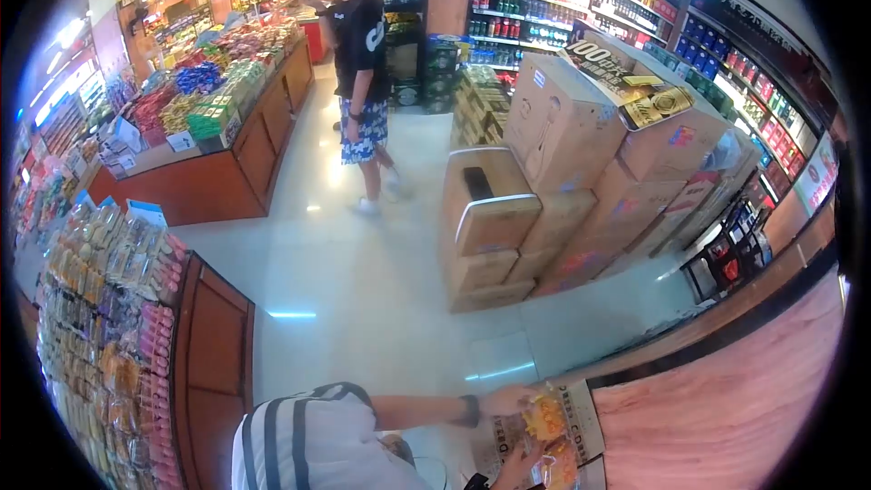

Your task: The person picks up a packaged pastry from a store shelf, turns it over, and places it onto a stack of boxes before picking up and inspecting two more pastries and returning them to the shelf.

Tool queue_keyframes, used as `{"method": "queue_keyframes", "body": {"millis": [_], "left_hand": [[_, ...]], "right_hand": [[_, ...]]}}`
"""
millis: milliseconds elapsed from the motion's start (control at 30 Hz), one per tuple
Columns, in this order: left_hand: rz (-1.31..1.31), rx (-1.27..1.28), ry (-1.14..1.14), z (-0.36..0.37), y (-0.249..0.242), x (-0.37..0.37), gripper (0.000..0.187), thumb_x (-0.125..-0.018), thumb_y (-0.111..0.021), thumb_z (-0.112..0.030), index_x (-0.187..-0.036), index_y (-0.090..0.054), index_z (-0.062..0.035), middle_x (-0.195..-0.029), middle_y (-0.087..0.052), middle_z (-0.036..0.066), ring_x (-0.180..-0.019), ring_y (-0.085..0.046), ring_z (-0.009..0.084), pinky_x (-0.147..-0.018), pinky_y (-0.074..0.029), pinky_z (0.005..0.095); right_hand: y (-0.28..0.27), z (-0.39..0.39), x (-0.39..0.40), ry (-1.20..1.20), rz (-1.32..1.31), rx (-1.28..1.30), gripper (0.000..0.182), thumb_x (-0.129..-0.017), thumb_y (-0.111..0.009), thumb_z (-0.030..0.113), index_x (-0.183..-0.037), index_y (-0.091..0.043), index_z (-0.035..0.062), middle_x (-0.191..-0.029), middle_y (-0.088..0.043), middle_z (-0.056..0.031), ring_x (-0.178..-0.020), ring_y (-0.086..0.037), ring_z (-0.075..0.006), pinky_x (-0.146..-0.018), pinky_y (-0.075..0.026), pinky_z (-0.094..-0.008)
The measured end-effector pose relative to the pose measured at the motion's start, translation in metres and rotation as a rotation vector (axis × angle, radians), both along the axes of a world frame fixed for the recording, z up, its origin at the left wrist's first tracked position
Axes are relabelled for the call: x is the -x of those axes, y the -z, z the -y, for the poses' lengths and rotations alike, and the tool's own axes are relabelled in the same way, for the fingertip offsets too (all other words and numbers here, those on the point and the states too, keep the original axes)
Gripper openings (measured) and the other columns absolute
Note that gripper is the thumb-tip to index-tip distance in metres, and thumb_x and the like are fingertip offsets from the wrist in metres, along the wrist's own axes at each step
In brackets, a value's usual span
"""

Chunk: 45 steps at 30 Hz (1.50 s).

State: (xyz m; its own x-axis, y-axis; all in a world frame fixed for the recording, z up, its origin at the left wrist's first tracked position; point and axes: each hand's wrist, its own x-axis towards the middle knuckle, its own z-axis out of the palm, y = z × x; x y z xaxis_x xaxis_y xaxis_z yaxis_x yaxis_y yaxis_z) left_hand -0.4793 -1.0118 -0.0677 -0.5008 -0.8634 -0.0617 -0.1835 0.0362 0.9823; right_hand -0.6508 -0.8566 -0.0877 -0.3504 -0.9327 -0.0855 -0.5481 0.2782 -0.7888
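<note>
My left hand (pixel 505 401), with a dark band at its wrist, reaches across from the striped white sleeve and pinches the upper edge of a clear snack bag (pixel 544 419) with yellow-orange contents. Close below, my right hand (pixel 517 467) has its fingers bent against the side of another clear snack bag (pixel 557 469) with orange contents. Both bags lie over a printed carton (pixel 582 417) with dark lettering. The fingertips are small and partly hidden by the shiny plastic.
Beside the carton is a pink wood-grain counter top (pixel 717 381). Stacked cardboard boxes (pixel 562 127) stand ahead, with a black phone (pixel 476 183) on one. Snack displays (pixel 118 336) line the left. A person (pixel 361 73) in a black shirt stands in the aisle.
</note>
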Motion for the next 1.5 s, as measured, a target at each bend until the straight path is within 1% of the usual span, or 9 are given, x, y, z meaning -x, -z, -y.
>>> {"method": "queue_keyframes", "body": {"millis": [133, 267, 367, 500, 600, 700, 900, 1267, 1500], "left_hand": [[0.002, 0.173, -0.206, -0.019, -0.009, -0.034, 0.037, -0.089, -0.059, -0.013, -0.125, -0.058, -0.0066, -0.095, -0.069, 0.015, -0.081, -0.065, 0.0247, -0.072, -0.052, 0.0348], [-0.298, 0.027, -0.428, -0.048, -0.051, -0.088, 0.027, -0.089, -0.057, -0.006, -0.115, -0.064, -0.0032, -0.094, -0.07, 0.009, -0.08, -0.063, 0.0181, -0.074, -0.052, 0.0333], [-0.22, 0.007, -0.443, -0.061, -0.046, -0.141, 0.039, -0.094, -0.054, -0.007, -0.133, -0.052, -0.0042, -0.108, -0.065, 0.006, -0.093, -0.058, 0.0131, -0.085, -0.049, 0.0316], [-0.057, 0.027, -0.632, -0.121, -0.103, -0.226, 0.043, -0.098, -0.051, -0.01, -0.14, -0.045, -0.0039, -0.115, -0.064, 0.007, -0.101, -0.057, 0.0115, -0.089, -0.049, 0.0308], [-0.372, -0.096, -0.812, -0.19, -0.107, -0.272, 0.041, -0.098, -0.051, -0.011, -0.138, -0.047, -0.0019, -0.115, -0.064, 0.007, -0.102, -0.058, 0.0117, -0.088, -0.05, 0.0297], [-0.299, -0.09, -0.994, -0.27, -0.113, -0.311, 0.037, -0.097, -0.053, -0.011, -0.132, -0.054, -0.0003, -0.114, -0.065, 0.009, -0.1, -0.061, 0.0139, -0.085, -0.052, 0.0293], [-0.537, -0.069, -1.31, -0.43, -0.086, -0.36, 0.037, -0.094, -0.057, -0.012, -0.128, -0.056, 0.0031, -0.107, -0.068, 0.012, -0.095, -0.063, 0.013, -0.08, -0.053, 0.0278], [-0.392, -0.076, -1.594, -0.607, -0.099, -0.395, 0.048, -0.095, -0.058, -0.015, -0.135, -0.044, 0.0083, -0.09, -0.066, 0.005, -0.082, -0.063, 0.0109, -0.076, -0.055, 0.0271], [-0.606, -0.207, -1.464, -0.647, -0.081, -0.395, 0.064, -0.096, -0.058, -0.025, -0.143, -0.03, 0.0085, -0.105, -0.063, 0.008, -0.087, -0.065, 0.0147, -0.078, -0.054, 0.0282]], "right_hand": [[-0.013, 0.016, -0.004, -0.441, -0.268, 0.107, 0.053, -0.095, -0.054, 0.037, -0.139, -0.044, 0.0083, -0.142, -0.039, -0.0197, -0.126, -0.041, -0.0356, -0.102, -0.036, -0.0475], [-0.017, 0.037, -0.051, -0.335, 0.157, 0.043, 0.05, -0.097, -0.055, 0.032, -0.137, -0.045, 0.0038, -0.137, -0.048, -0.0187, -0.123, -0.048, -0.034, -0.099, -0.041, -0.045], [-0.057, 0.05, -0.111, -0.268, 0.442, 0.032, 0.038, -0.095, -0.049, 0.013, -0.132, -0.05, 0.0038, -0.13, -0.054, -0.0107, -0.095, -0.064, -0.0203, -0.078, -0.051, -0.0298], [-0.081, 0.05, -0.172, -0.48, 0.558, 0.038, 0.036, -0.099, -0.047, 0.022, -0.13, -0.052, 0.0041, -0.124, -0.058, -0.0083, -0.085, -0.066, -0.0194, -0.072, -0.051, -0.0284], [-0.101, 0.02, -0.227, -0.549, 0.73, 0.016, 0.045, -0.099, -0.047, 0.024, -0.139, -0.041, 0.0047, -0.133, -0.051, -0.0102, -0.093, -0.064, -0.0218, -0.077, -0.053, -0.0329], [-0.118, -0.036, -0.294, -0.519, 0.768, -0.122, 0.046, -0.101, -0.044, 0.032, -0.137, -0.043, 0.0041, -0.125, -0.056, -0.0105, -0.088, -0.066, -0.0211, -0.072, -0.053, -0.0327], [-0.05, -0.129, -0.365, -0.812, 0.763, -0.586, 0.049, -0.1, -0.046, 0.038, -0.137, -0.042, 0.0064, -0.122, -0.057, -0.0119, -0.093, -0.068, -0.0284, -0.073, -0.056, -0.0354], [-0.151, -0.247, -0.477, -1.299, 0.626, -0.297, 0.047, -0.097, -0.055, 0.023, -0.135, -0.046, -0.0038, -0.124, -0.058, -0.0104, -0.104, -0.059, -0.0144, -0.086, -0.049, -0.0275], [-0.149, -0.271, -0.506, -1.434, 0.633, -0.265, 0.049, -0.094, -0.062, 0.016, -0.135, -0.045, -0.005, -0.13, -0.056, -0.0142, -0.118, -0.054, -0.018, -0.097, -0.045, -0.0299]]}}
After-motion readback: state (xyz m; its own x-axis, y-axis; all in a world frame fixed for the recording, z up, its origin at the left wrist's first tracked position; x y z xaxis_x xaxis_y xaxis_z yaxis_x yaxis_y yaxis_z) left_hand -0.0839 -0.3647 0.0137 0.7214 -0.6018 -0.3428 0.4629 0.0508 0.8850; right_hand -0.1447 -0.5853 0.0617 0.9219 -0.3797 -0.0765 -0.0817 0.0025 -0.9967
